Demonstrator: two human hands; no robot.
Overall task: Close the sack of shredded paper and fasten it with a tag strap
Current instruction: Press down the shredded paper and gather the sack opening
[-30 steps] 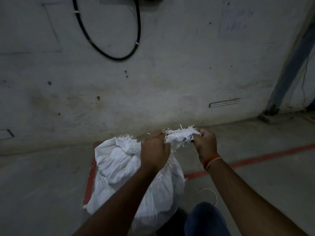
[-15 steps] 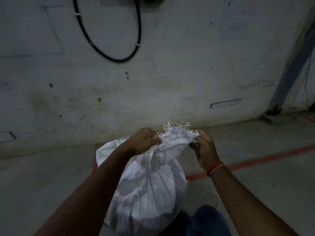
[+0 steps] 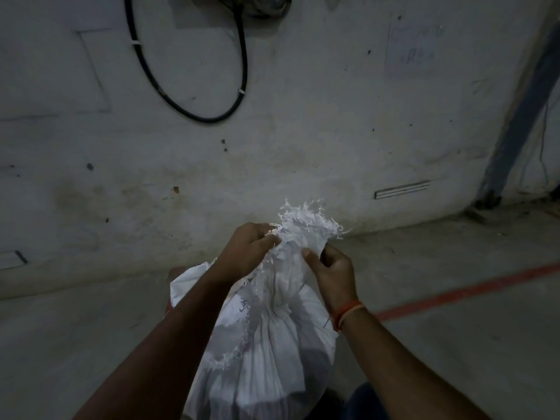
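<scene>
A white woven sack (image 3: 266, 353) stands on the floor in front of me, its frayed mouth (image 3: 306, 222) gathered upward into a bunch. My left hand (image 3: 248, 250) grips the gathered neck from the left side. My right hand (image 3: 330, 271) pinches the same neck from the right, just below the frayed edge; an orange band sits on that wrist. The sack's contents are hidden by the fabric. No tag strap shows in this view.
A stained white wall (image 3: 272, 147) rises just behind the sack, with a black cable loop (image 3: 194, 110) hanging on it. A red line (image 3: 463, 291) crosses the concrete floor at right. A blue post (image 3: 521, 116) leans at the far right. My knee (image 3: 363, 404) is near the bottom edge.
The two hands have come closer together, bunching the sack's mouth from a wide stretched edge into a narrow upright neck. The sack now stands taller between my arms.
</scene>
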